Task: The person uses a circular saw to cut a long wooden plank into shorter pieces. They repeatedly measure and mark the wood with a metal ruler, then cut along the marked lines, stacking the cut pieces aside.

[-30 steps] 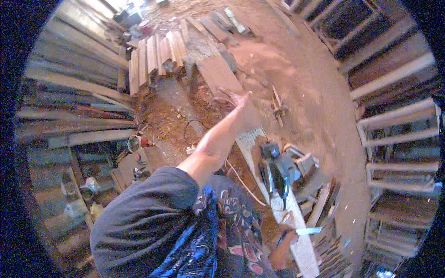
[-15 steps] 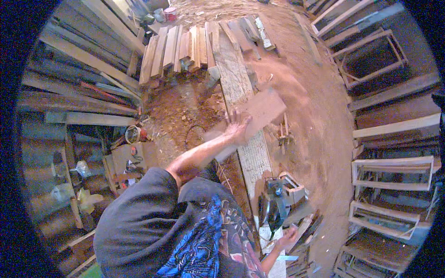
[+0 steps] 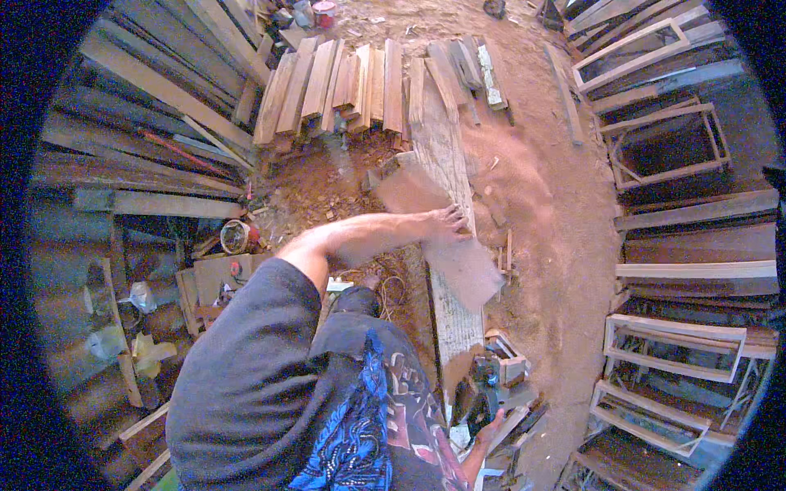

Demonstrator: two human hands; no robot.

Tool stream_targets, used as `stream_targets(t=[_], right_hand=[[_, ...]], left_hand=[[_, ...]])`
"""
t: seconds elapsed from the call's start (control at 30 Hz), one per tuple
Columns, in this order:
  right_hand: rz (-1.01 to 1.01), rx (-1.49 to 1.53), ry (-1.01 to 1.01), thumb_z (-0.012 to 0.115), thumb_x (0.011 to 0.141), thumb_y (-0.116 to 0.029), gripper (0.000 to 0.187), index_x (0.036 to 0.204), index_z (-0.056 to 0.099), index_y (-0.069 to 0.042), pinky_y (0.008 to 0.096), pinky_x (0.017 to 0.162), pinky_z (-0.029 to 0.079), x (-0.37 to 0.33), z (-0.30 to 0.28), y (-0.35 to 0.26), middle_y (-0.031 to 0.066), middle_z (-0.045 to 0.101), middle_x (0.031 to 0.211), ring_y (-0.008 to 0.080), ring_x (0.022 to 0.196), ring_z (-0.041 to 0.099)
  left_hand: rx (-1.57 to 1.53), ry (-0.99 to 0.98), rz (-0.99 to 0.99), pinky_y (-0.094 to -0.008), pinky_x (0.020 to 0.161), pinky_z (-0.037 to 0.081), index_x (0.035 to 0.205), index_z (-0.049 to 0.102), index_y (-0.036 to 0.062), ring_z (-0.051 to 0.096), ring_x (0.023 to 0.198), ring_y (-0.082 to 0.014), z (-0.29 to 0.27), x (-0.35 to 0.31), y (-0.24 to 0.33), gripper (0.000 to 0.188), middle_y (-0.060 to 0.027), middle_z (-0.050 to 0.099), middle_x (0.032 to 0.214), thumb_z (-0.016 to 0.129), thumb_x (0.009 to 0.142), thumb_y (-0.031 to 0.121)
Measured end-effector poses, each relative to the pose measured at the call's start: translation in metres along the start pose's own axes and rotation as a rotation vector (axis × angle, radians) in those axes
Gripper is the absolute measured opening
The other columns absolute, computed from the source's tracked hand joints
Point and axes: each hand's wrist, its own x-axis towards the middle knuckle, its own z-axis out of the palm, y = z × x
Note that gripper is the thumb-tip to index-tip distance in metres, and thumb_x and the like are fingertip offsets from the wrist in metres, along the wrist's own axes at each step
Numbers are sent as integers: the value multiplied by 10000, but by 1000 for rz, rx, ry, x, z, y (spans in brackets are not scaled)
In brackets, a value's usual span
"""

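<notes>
A flat wooden board point(image 3: 465, 274), blurred by motion, lies slantwise over the long worn plank point(image 3: 458, 323). My left hand point(image 3: 449, 222) grips it near the middle, with the fingers bent across its upper face. Low in the view, my right hand point(image 3: 490, 432) is beside a dark power tool point(image 3: 481, 394) at the plank's near end. Its fingers look stretched out and nothing shows in them; part of this hand is hidden by my clothing. I cannot tell whether it touches the tool.
Several cut timber pieces point(image 3: 323, 78) lie side by side beyond the plank. Long beams point(image 3: 164, 204) are stacked on the left, near a round bucket point(image 3: 236, 236). Wooden frames point(image 3: 675, 348) stand along the right. Sawdust point(image 3: 512, 168) covers the ground, and a loose cord point(image 3: 395, 293) lies near my foot.
The board has swung round under my left hand: its right end, formerly pointing away from me, now points toward me. My right hand has shifted slightly left and nearer, its fingers straighter.
</notes>
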Motion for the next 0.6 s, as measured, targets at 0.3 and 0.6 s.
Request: stream_targets(t=[0.3, 0.6], right_hand=[[-120, -90, 105, 435, 1027, -468, 521, 1077, 679, -11, 330, 698, 492, 0, 0, 7, 48, 670, 945, 169, 798, 608], [-123, 85, 47, 483, 1015, -437, 518, 1262, 583, 7, 423, 992, 458, 18, -8, 36, 158, 603, 1245, 289, 1120, 572]], left_hand=[[105, 134, 295, -539, 1170, 316, 1439, 437, 256, 460, 1346, -336, 5, 4, -73, 529, -91, 499, 1415, 555, 923, 258], [234, 22, 224, -508, 1150, 348, 1489, 375, 270, 423, 1378, -314, -25, -20, -121, 611, -96, 475, 1421, 571, 911, 246]])
